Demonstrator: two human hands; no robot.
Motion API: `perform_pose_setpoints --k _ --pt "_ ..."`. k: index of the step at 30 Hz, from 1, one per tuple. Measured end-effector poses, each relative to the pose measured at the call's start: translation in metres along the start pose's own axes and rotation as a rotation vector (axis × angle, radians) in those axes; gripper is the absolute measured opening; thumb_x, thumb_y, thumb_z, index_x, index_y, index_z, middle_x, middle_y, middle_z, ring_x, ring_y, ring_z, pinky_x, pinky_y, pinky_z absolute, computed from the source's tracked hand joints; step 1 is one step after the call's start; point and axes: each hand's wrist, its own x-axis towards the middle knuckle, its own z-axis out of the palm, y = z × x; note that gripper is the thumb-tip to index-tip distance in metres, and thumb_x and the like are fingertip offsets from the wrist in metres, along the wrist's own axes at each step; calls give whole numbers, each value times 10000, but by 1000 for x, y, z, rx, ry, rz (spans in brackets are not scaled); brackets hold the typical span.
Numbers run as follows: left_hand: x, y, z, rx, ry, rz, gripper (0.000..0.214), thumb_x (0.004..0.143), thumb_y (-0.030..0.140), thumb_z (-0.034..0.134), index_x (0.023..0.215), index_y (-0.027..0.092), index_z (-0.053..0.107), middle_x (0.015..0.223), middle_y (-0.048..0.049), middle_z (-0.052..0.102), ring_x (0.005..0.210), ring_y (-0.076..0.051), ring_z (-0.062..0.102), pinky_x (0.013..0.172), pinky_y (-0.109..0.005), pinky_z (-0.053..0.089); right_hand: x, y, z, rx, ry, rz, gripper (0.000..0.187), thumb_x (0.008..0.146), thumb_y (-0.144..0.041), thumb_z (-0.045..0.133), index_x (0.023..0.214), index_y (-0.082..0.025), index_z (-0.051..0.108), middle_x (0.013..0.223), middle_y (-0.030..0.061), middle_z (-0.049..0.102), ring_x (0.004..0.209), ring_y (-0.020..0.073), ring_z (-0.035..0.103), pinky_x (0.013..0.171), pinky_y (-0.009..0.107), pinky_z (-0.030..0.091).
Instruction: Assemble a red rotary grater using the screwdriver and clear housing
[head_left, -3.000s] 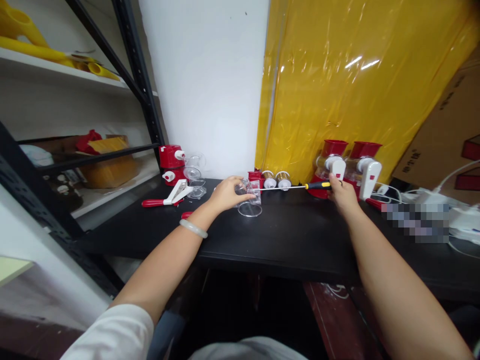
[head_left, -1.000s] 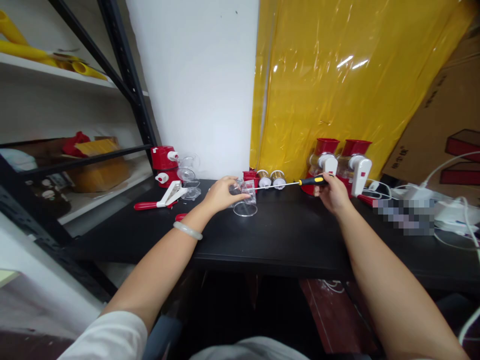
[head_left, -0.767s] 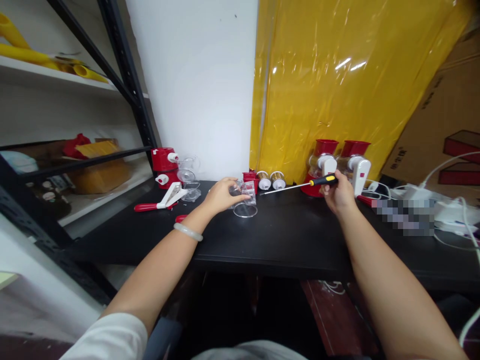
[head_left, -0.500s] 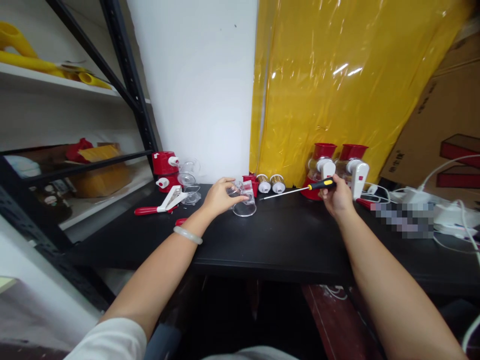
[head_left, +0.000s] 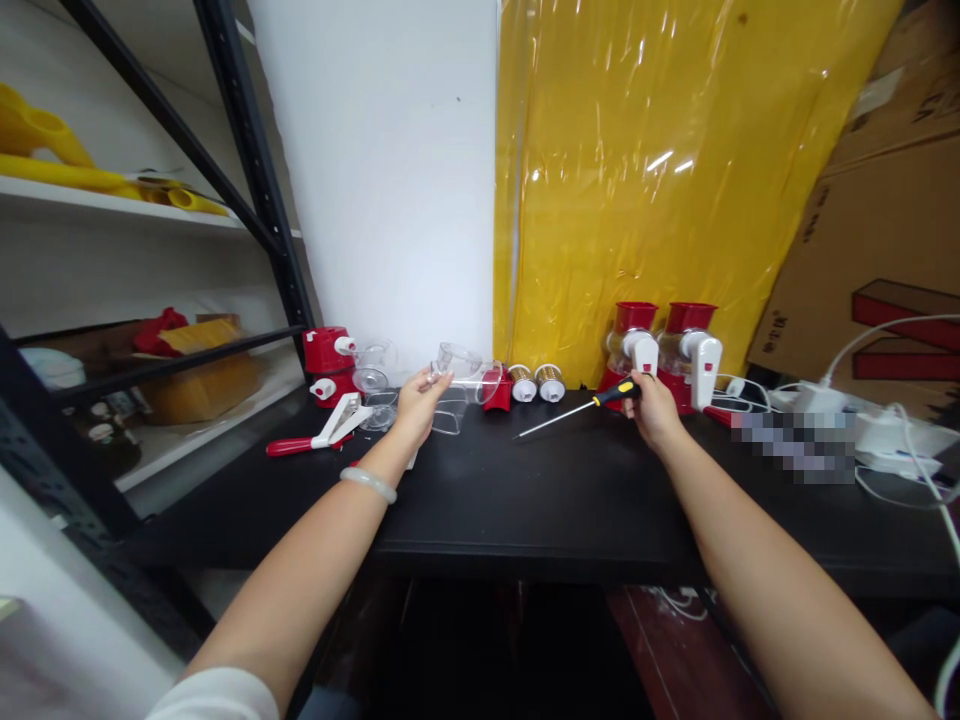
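My left hand (head_left: 417, 398) is closed on a clear plastic housing (head_left: 459, 372) and holds it lifted above the black table (head_left: 555, 490), its open mouth tipped up and left. My right hand (head_left: 649, 404) grips the yellow-and-black handle of a screwdriver (head_left: 577, 409). The shaft slopes down to the left and its tip rests near the table surface, apart from the housing. A small red part (head_left: 493, 389) sits just behind the housing, next to two metal drums (head_left: 537, 382).
Two assembled red-and-white grinders (head_left: 664, 344) stand by the yellow plastic sheet (head_left: 645, 170). A red-and-white crank handle (head_left: 322, 430) and a part-built grinder (head_left: 331, 360) lie at the left. White cables and adapters (head_left: 885, 435) crowd the right end. A black shelf rack (head_left: 150, 330) stands left.
My left hand has lifted the clear housing off the table and tilted it. The screwdriver has drawn back from the housing and its tip has dropped toward the table.
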Motion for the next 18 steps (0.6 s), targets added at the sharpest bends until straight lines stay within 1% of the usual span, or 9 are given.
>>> perform_pose_setpoints --k 2,4,7,10,11,12,13,15,18 --pt "-2 4 -3 59 93 63 368 752 523 689 786 157 672 1144 -127 620 1190 -268 567 1053 -450 424 1 2 -1 -14 2 3 295 739 -431 657 705 -221 453 384 -76 445 297 78 399 284 184 307" --pt "-2 14 -10 173 95 218 285 716 441 752 766 171 674 1248 -139 558 1241 -280 532 1080 -457 405 2 3 -1 -22 0 -1 295 743 -430 657 707 -221 452 381 -78 443 297 78 401 283 179 307" --pt "4 40 -20 397 -101 508 213 763 376 734 830 182 677 1371 -156 481 1319 -292 464 1126 -513 350 2 4 -1 -38 -2 7 288 751 -424 649 704 -222 450 376 -78 442 298 79 402 280 175 307" --pt "16 71 -22 668 -368 769 115 816 283 681 853 177 656 1433 -157 469 1381 -310 398 1185 -627 112 1 3 0 -71 -19 7 279 766 -403 630 679 -222 437 370 -73 445 296 74 395 285 171 308" --pt "21 81 -20 731 -443 846 50 827 218 651 847 172 657 1434 -144 483 1387 -301 395 1193 -620 80 0 3 0 -75 -18 4 276 770 -397 625 673 -222 434 366 -72 444 294 73 392 284 170 303" --pt "26 90 -17 773 -516 912 63 834 143 605 836 171 662 1424 -124 507 1379 -278 414 1205 -598 62 0 3 1 -75 -22 -2 269 774 -390 619 672 -221 436 366 -72 445 296 72 394 286 169 305" --pt "30 97 -14 795 -597 971 161 837 78 549 848 179 673 1410 -93 533 1371 -245 431 1218 -563 58 0 2 1 -76 -22 -5 262 776 -385 616 673 -219 441 367 -71 448 298 73 397 287 169 304" --pt "35 110 -9 801 -694 1036 279 833 29 491 895 209 695 1399 -37 557 1367 -202 440 1234 -515 57 0 2 0 -87 -15 -5 249 782 -379 611 679 -216 453 370 -68 454 300 74 401 290 171 306" --pt "36 123 -7 796 -735 1027 347 840 29 454 953 244 702 1416 11 545 1389 -189 410 1233 -512 54 0 1 0 -95 -3 3 242 786 -372 606 682 -214 455 376 -70 451 301 74 403 291 174 307"
